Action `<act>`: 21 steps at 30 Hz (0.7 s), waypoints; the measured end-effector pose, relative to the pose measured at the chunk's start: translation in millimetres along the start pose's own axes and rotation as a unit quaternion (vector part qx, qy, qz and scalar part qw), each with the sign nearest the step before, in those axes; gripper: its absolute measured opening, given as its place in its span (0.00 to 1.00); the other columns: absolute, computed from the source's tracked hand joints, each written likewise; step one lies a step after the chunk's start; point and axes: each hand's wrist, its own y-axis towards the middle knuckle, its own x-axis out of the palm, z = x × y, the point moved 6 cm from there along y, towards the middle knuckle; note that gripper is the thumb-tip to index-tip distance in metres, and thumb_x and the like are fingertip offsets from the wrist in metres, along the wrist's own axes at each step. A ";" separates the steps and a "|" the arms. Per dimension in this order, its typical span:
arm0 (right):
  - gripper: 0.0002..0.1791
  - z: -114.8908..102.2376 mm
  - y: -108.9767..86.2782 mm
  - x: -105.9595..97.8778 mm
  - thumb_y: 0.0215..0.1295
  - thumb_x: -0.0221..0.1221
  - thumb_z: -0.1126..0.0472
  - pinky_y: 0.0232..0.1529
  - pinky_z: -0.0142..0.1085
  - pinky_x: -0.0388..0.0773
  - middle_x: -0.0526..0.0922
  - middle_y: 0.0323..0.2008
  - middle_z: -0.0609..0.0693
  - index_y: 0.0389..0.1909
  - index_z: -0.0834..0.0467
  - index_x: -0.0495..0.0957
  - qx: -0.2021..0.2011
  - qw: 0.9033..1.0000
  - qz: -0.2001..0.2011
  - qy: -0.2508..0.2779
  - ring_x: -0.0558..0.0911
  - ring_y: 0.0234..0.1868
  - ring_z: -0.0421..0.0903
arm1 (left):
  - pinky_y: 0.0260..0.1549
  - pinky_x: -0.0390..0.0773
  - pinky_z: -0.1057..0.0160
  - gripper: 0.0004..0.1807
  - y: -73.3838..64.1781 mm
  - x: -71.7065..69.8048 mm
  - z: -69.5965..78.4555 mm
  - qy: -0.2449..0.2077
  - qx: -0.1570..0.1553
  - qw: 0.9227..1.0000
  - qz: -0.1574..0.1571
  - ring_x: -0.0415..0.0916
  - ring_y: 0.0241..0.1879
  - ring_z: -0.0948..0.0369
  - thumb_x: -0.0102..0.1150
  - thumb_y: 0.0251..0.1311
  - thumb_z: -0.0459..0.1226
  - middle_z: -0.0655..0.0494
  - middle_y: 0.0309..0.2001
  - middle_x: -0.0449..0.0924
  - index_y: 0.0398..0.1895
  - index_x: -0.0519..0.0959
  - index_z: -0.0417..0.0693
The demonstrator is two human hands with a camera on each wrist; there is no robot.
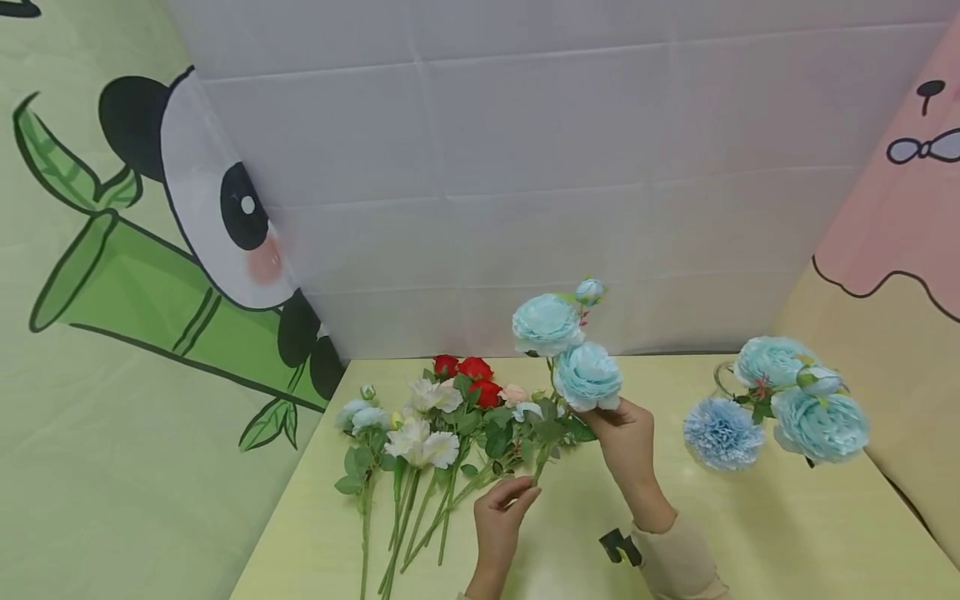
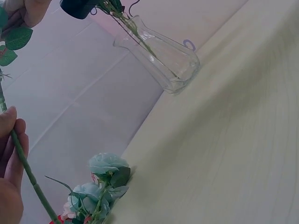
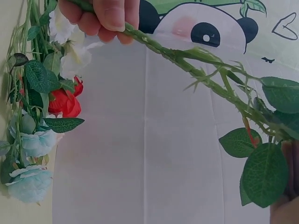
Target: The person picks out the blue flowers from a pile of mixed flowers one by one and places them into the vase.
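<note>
My left hand (image 1: 498,521) pinches the lower stem of a pale blue artificial flower spray (image 1: 588,377), which stands upright over the table. The spray has two full ruffled blooms, a small bud and green leaves. Close under the lower bloom, my right hand (image 1: 628,442) grips the spray, its fingertips partly hidden by petals and leaves. The left wrist view shows the green stem (image 2: 29,172) running down through the left thumb and fingers. In the right wrist view, leaves (image 3: 265,175) hang from the stem near the right hand at the edge.
Loose white flowers (image 1: 423,442), red roses (image 1: 476,379) and pale blue ones (image 1: 363,414) lie on the table to the left. At the right, a clear glass vase (image 2: 161,58) holds blue flowers (image 1: 817,425). A small black-and-yellow piece (image 1: 619,547) is by the right sleeve.
</note>
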 end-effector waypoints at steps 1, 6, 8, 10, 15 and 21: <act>0.08 -0.4 -0.2 -0.4 0.48 0.65 0.74 0.33 0.26 0.80 0.84 0.27 0.31 0.31 0.73 0.81 -0.004 1.000 0.004 -0.001 0.83 0.31 0.32 | 0.28 0.81 0.71 0.11 0.4 0.3 -0.1 -0.001 0.000 1.000 -0.001 0.80 0.28 0.71 0.68 0.44 0.29 0.62 0.29 0.83 0.32 0.82 0.30; 0.08 -3.8 -1.2 -1.3 0.48 0.63 0.77 0.34 0.24 0.80 0.83 0.28 0.30 0.32 0.74 0.81 -0.025 0.999 0.025 -0.004 0.83 0.33 0.30 | 0.31 0.81 0.69 0.12 2.4 2.2 -0.1 -0.009 0.002 1.000 -0.014 0.81 0.31 0.70 0.67 0.44 0.29 0.61 0.31 0.83 0.33 0.81 0.28; 0.08 -4.7 -1.2 -1.7 0.49 0.62 0.77 0.35 0.24 0.79 0.83 0.30 0.30 0.34 0.74 0.80 -0.027 0.999 0.032 -0.002 0.82 0.35 0.29 | 0.33 0.82 0.69 0.13 3.1 3.0 -0.7 -0.012 -0.007 1.000 -0.021 0.81 0.32 0.70 0.67 0.45 0.28 0.59 0.33 0.84 0.35 0.81 0.28; 0.08 -5.3 -1.1 -2.4 0.50 0.62 0.77 0.35 0.23 0.79 0.82 0.30 0.29 0.34 0.74 0.80 -0.026 0.999 0.040 -0.003 0.82 0.36 0.29 | 0.34 0.81 0.68 0.14 3.6 3.5 -1.2 -0.015 -0.017 0.999 -0.029 0.81 0.34 0.69 0.66 0.46 0.28 0.52 0.36 0.84 0.37 0.80 0.28; 0.10 -7.1 -1.0 -5.5 0.52 0.59 0.79 0.35 0.22 0.79 0.82 0.29 0.29 0.31 0.64 0.83 -0.034 0.998 0.058 0.005 0.82 0.35 0.29 | 0.38 0.81 0.69 0.19 4.5 3.5 -1.3 -0.015 -0.051 0.997 -0.047 0.81 0.39 0.68 0.65 0.49 0.31 0.39 0.43 0.82 0.44 0.78 0.28; 0.21 -18.3 -3.8 -9.3 0.53 0.56 0.81 0.36 0.21 0.78 0.83 0.30 0.30 0.30 0.49 0.83 -0.099 0.993 0.067 0.025 0.82 0.36 0.28 | 0.35 0.80 0.71 0.19 3.9 -0.3 -2.4 -0.002 -0.064 0.997 -0.044 0.82 0.38 0.67 0.65 0.50 0.33 0.39 0.42 0.82 0.44 0.79 0.29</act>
